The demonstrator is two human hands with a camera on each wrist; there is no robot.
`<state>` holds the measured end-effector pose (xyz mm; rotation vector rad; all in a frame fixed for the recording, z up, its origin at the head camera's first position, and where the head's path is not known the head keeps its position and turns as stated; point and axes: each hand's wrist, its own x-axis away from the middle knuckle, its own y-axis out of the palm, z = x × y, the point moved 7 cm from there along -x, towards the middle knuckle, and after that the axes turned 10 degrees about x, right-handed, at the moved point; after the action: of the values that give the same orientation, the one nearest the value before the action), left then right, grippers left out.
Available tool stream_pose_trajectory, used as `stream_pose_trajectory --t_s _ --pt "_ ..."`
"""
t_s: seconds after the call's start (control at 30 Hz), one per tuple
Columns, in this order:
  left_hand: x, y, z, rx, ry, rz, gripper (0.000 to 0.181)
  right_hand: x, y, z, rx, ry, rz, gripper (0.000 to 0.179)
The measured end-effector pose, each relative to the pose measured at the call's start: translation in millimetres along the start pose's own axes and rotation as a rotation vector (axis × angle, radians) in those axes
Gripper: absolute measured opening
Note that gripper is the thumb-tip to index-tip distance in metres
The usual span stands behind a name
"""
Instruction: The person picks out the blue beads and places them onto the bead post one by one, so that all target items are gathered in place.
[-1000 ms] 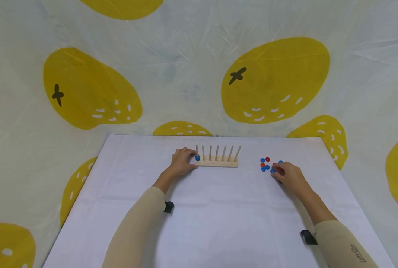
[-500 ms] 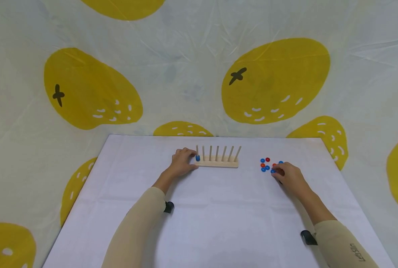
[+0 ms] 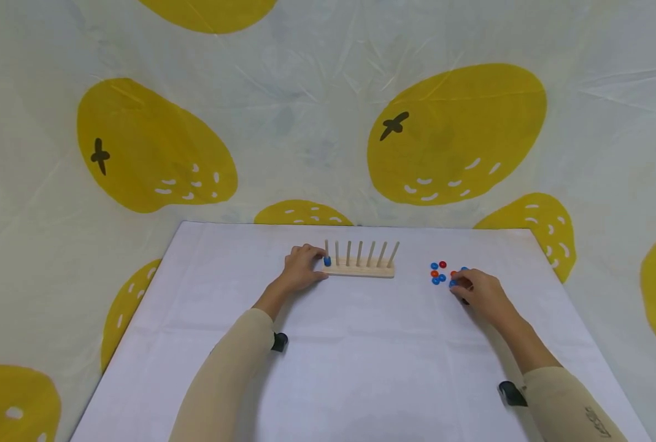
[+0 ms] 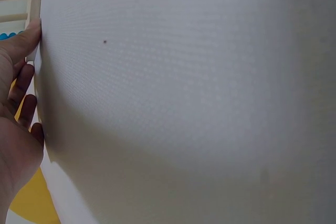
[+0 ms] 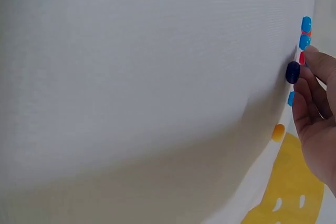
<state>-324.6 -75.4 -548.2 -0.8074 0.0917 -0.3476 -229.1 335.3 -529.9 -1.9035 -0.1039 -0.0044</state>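
Note:
A wooden peg rack with several upright pegs stands on the table. Blue beads are threaded on its leftmost peg. My left hand grips the rack's left end, thumb at the front edge and fingers behind; the left wrist view shows the thumb against the wood. To the right, my right hand pinches a blue bead between thumb and forefinger at the edge of a group of loose beads. A dark blue bead lies close by its fingers. The palm hides part of the group.
Loose blue beads, a red bead and an orange bead lie left of my right hand. A yellow bead shows in the right wrist view. The white tabletop ends before a fruit-patterned cloth.
The head view shifts very slightly. Both hands keep their places, the left at the rack and the right at the loose beads, with its fingertips drawn in a little.

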Motion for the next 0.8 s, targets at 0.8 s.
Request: stream_pose_trajectory --t_s 0.8 --pt "-0.6 -0.2 -0.3 0.007 -0.012 -0.012 0.054 -13.3 -52 -54 -0.018 -0.162 0.157 0.028"
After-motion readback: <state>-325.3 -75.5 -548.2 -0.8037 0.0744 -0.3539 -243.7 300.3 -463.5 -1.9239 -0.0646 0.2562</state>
